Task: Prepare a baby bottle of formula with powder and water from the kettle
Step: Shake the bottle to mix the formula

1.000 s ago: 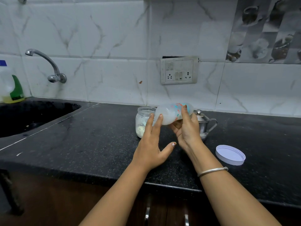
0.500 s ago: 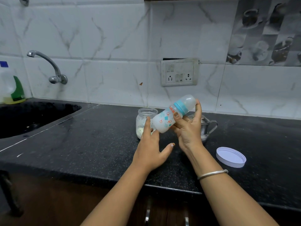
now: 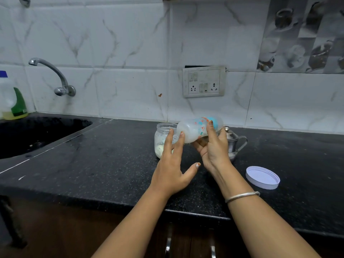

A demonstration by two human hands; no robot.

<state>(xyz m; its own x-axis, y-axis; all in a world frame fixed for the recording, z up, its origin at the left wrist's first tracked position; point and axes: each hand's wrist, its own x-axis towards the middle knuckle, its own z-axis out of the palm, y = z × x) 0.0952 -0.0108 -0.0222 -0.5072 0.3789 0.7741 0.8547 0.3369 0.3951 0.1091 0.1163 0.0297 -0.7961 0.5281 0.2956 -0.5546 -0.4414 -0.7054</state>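
My right hand (image 3: 214, 148) grips the baby bottle (image 3: 193, 130), which lies almost sideways above the black counter (image 3: 104, 161), its base toward the left and milky liquid inside. My left hand (image 3: 172, 168) is spread with straight fingers, its fingertips touching the bottle's base. Right behind my left fingers stands an open glass jar (image 3: 162, 135) with pale powder at the bottom. A small steel kettle (image 3: 235, 143) stands behind my right hand, partly hidden by it.
The jar's white lid (image 3: 262, 177) lies upside down on the counter at the right. A black sink (image 3: 33, 135) with a wall tap (image 3: 55, 77) is at the left, with a detergent bottle (image 3: 11, 101) beside it. A switch socket plate (image 3: 204, 81) is on the tiled wall.
The bottle swung from sideways to tilted with its teal cap up, then back to sideways. My left hand stayed near its base throughout.
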